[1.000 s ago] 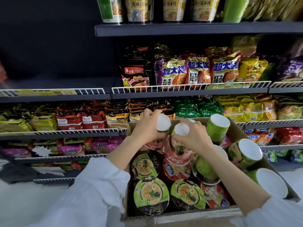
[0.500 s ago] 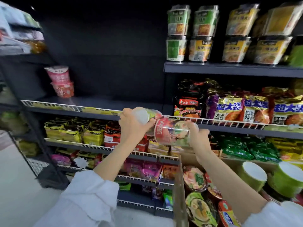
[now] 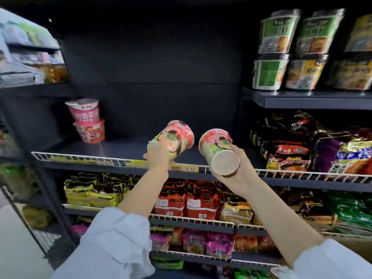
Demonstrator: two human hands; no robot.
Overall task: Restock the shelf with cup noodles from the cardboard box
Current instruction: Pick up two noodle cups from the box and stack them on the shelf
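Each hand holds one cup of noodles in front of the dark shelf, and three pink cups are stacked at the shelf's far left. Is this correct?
Not quite: the head view shows two pink cups stacked there, not three. The rest holds: left hand and right hand each hold one cup before the dark shelf.

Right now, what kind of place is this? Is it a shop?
Most likely a shop's noodle aisle. Shelves with wire fronts hold rows of noodle packets, a yellow price tag hangs on the edge, and stacked pink cups stand waiting.

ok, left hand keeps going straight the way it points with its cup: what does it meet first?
Probably nothing before the dark back panel. The left hand carries its cup over the white wire rail onto bare shelf; depth is unclear.
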